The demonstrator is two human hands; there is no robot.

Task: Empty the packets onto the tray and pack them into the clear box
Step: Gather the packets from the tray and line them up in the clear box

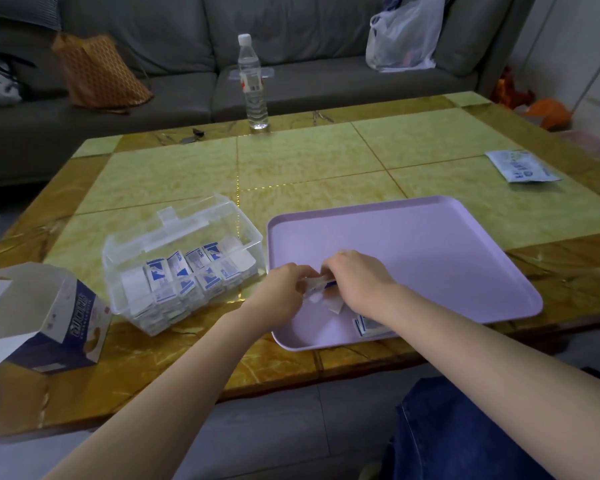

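Pinched between left grip and right grip: small bundle of white-and-blue paper packets, over near-left corner of lilac plastic tray. Seemed wise to square edges, keep bundle tight, slot upright into nearly full clear plastic box just left of tray.

Water bottle upright on table; sofa behind

- Left hand: fingers curled, pinching the packets from the left; bare forearm reaches forward.
- Right hand: knuckles up, fingers curled on the same packets; forearm angles in from the right.
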